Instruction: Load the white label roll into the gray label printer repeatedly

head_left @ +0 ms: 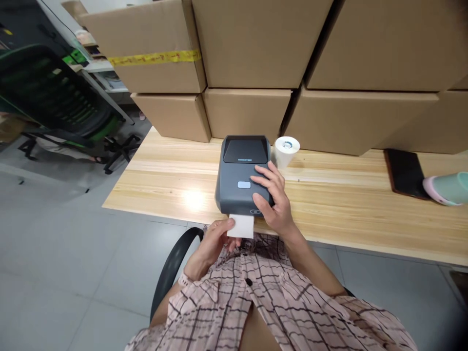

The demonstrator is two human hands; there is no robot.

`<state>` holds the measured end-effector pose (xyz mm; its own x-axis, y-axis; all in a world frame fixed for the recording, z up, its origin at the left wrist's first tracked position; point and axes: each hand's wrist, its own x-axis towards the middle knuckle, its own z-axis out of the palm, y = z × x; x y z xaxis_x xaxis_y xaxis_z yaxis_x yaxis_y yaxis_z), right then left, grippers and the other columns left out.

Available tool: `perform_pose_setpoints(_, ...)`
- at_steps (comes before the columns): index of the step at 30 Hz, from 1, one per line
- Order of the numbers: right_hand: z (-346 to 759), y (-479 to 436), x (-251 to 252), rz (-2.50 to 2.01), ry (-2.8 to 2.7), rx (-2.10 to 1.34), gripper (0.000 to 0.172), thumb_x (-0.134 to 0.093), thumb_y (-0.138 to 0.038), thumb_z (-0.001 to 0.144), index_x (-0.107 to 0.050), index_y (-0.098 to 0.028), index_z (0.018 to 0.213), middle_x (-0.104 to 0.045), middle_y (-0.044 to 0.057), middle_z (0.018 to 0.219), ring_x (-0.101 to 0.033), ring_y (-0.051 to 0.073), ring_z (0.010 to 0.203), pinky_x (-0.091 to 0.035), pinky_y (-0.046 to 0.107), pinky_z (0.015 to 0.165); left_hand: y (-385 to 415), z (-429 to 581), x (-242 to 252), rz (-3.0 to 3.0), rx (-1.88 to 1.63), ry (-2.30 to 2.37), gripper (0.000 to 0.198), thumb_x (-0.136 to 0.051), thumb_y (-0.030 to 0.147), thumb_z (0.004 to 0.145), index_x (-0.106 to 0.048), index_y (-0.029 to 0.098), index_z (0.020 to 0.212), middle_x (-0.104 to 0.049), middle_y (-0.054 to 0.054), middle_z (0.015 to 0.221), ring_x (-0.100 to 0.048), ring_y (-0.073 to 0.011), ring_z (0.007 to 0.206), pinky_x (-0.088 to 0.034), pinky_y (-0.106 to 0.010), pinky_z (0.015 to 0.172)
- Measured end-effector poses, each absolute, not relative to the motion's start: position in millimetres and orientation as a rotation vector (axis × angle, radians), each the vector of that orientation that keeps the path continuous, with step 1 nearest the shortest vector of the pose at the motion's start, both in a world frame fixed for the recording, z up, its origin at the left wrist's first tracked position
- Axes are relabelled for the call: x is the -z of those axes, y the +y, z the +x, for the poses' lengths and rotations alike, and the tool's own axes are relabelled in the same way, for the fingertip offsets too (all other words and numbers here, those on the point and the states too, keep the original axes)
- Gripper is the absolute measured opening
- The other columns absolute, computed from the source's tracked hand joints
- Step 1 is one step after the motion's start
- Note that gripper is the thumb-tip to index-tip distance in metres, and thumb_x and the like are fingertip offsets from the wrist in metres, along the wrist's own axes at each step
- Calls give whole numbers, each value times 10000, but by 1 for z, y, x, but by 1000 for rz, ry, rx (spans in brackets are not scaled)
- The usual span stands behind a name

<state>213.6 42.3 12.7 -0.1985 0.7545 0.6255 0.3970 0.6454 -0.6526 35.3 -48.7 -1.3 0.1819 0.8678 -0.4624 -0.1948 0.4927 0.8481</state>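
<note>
A dark grey label printer (236, 197) stands near the front edge of the wooden table, its lid down. Out of its front slot comes a white paper label (241, 227). My left hand (218, 235) pinches the left side of this label, thumb on top and fingers underneath. My right hand (272, 197) rests on the printer's right side, fingers spread across the top and the thumb near the front edge. Just behind that hand, a white roll of labels (285, 152) stands upright on the table.
Cardboard boxes (248, 112) are stacked along the back of the wooden table (347, 209). At the right lie a black phone (405, 173) and a mint green cup with a pink end (448, 188). An office chair (54, 97) stands on the floor to the left, with a person's leg beside it.
</note>
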Motion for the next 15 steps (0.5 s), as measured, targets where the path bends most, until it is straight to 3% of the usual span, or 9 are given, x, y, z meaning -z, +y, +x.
perform_pose_setpoints(3, 215, 42, -12, -927, -1890, -354, 342, -433, -290, 1019, -602, -265, 1314, -582, 78, 1473, -355, 300, 1536, -349, 593, 1222, -42, 40, -4, 838, -948, 1259, 470, -697, 606, 794, -631, 178, 610, -575, -6, 530, -431, -105, 446, -302, -260, 474)
perform_pose_setpoints(6, 221, 40, -13, -951, -2011, -199, 364, -380, -265, 1038, -616, -289, 1314, -542, 62, 1528, -361, 302, 1530, -327, 597, 1215, -42, 39, -7, 1176, -1001, 1404, 510, -638, 565, 890, -562, 184, 559, -517, 14, 533, -427, -113, 524, -315, -268, 550)
perform_pose_setpoints(10, 230, 41, -29, -984, -2195, 31, 323, -431, -402, 1060, -630, -331, 1305, -511, 26, 1586, -308, 326, 1556, -236, 631, 1234, -49, 27, -3, 1446, -1000, 1437, 575, -546, 534, 962, -472, 187, 510, -441, 16, 534, -385, -120, 532, -291, -286, 563)
perform_pose_setpoints(15, 229, 54, -55, -881, -2379, 62, 373, -480, -565, 1027, -672, -260, 1125, -597, 22, 1517, -320, 342, 1556, -182, 629, 1261, -47, 17, 6, 1331, -1486, 1653, 463, -476, 445, 1018, -594, 212, 635, -579, -13, 654, -535, -166, 627, -424, -308, 635)
